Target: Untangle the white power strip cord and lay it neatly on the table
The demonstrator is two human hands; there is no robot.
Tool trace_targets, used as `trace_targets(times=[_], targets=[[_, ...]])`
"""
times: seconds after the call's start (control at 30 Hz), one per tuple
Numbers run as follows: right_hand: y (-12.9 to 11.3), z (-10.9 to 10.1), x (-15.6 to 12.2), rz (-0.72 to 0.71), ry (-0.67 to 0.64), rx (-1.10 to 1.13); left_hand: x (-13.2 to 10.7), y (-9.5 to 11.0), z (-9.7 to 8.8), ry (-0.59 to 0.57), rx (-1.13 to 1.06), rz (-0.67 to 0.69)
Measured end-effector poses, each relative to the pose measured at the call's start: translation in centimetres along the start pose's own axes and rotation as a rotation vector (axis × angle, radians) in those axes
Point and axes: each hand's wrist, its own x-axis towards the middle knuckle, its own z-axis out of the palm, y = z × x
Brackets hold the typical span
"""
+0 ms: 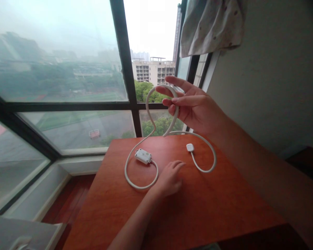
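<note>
Raised above the table, my right hand [195,107] pinches a looped section of white cable [147,104] between thumb and fingers. One end of the cable curves down to a small white rectangular box [143,156] lying on the table. The other end bends round on the right to a small white squarish connector [190,148], also near the tabletop. My left hand [170,178] is low over the wood between these two ends, fingers stretched forward, holding nothing. It is close beside the cable's lower left loop.
The reddish-brown wooden table [198,208] stands against dark-framed windows [67,107]. A patterned curtain [211,27] hangs at the upper right before a plain wall [263,80]. Dark red floor [70,198] shows at the left, with a pale surface [23,232] in the lower left corner.
</note>
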Motion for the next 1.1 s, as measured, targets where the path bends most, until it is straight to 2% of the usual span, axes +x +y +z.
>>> trace_targets(times=[0.03, 0.1, 0.2, 0.3, 0.43, 0.57, 0.7, 0.8, 0.97, 1.1], targets=[[0.1, -0.1, 0.0, -0.008, 0.012, 0.013, 0.3, 0.8, 0.5, -0.047, -0.029, 0.085], [0.3, -0.6, 0.1, -0.023, 0.034, 0.034, 1.2, 2.2, 1.9, -0.103, -0.048, 0.158], [0.4, -1.5, 0.0, -0.041, 0.067, 0.061, 3.3, 3.5, 4.2, -0.138, 0.016, 0.163], [0.4, -2.3, -0.4, -0.049, 0.114, 0.085, 5.7, 3.9, 6.3, -0.133, 0.140, 0.165], [0.0, -3.3, -1.9, -0.032, 0.190, 0.067, 7.7, 3.7, 7.6, -0.196, 0.343, 0.149], [-0.2, -5.3, -4.5, -0.016, 0.264, 0.032, 7.1, 2.8, 6.3, -0.205, 0.497, 0.154], [0.6, -8.8, -7.3, 0.022, 0.372, 0.010, 4.4, 1.8, 3.8, -0.225, 0.556, 0.179], [1.9, -11.4, -9.0, 0.053, 0.471, 0.040, 2.4, 1.5, 2.2, -0.251, 0.584, 0.150], [4.5, -15.3, -11.1, 0.097, 0.635, 0.157, 0.0, 2.5, 0.0, -0.292, 0.546, 0.117], [7.3, -18.1, -13.1, 0.124, 0.749, 0.207, -1.6, 4.2, -2.5, -0.266, 0.385, 0.086]])
